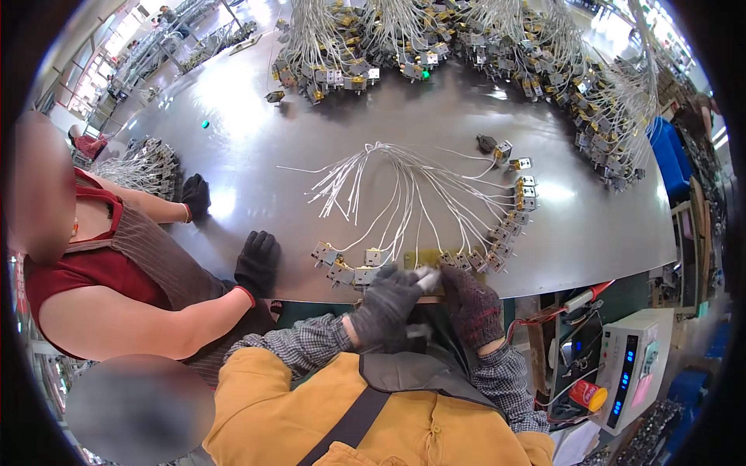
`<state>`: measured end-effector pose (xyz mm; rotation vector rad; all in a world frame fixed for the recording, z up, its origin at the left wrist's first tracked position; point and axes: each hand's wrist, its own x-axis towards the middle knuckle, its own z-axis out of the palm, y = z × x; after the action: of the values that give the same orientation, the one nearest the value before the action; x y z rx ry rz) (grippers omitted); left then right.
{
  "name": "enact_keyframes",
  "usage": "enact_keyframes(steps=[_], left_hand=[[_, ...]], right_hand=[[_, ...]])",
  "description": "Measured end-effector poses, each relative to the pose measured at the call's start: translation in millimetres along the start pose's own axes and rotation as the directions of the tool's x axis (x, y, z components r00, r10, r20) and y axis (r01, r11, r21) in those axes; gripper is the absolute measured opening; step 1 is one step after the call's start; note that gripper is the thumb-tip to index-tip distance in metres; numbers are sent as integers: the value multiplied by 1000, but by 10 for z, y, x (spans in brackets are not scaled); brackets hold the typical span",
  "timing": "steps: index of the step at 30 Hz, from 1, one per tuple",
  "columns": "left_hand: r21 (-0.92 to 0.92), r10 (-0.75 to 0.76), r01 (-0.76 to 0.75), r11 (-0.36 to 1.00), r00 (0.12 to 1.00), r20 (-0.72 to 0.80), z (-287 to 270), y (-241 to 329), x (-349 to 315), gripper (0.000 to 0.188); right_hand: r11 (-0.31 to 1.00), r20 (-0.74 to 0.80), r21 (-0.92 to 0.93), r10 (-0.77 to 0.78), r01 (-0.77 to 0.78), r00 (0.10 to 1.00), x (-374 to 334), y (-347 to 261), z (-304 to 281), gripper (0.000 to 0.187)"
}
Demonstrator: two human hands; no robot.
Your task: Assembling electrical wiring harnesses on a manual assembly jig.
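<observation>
A shiny metal table [291,140] is spreading out, wire bundles [509,27] heaping up at the back, coworker [159,268] at left. Small metal boxes [503,236] are lying in an arc beyond the left hand [385,307] and right hand [472,308], both gloved, hovering close together, fingers partly bent; too blurry to tell what they're gripping.

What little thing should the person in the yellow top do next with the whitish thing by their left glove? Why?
Perhaps the left hand should lower the pale, blurred piece it seems to hold onto the yellowish plate: the plate lies just ahead, with wired metal boxes on either side.
</observation>
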<state>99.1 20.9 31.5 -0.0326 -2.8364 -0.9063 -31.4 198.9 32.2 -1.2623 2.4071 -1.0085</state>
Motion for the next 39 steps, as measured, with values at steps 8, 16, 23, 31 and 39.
enact_keyframes(steps=[8, 16, 23, 31, 39], left_hand=[[142, 132, -113, 983, 982, -132, 179, -657, -123, 41], [-130, -74, 76, 989, 997, 16, 312, -971, 104, 33], [-138, 8, -10, 990, 1000, -16, 43, -776, 77, 50], [-992, -440, 110, -60, 889, 125, -225, -678, 177, 61], [-982, -638, -26, 187, 757, -142, 62, -444, 231, 40]], right_hand=[[994, 6, -52, -92, 92, 996, 124, 155, 150, 26], [1000, -134, 22, -4, 7, 991, 262, 275, 313, 41], [998, -155, 8, -56, 58, 986, 285, 344, 327, 41], [1000, -109, -21, -4, 2, 994, 260, 301, 276, 40], [1000, -106, -4, -25, 25, 994, 298, 301, 262, 43]])
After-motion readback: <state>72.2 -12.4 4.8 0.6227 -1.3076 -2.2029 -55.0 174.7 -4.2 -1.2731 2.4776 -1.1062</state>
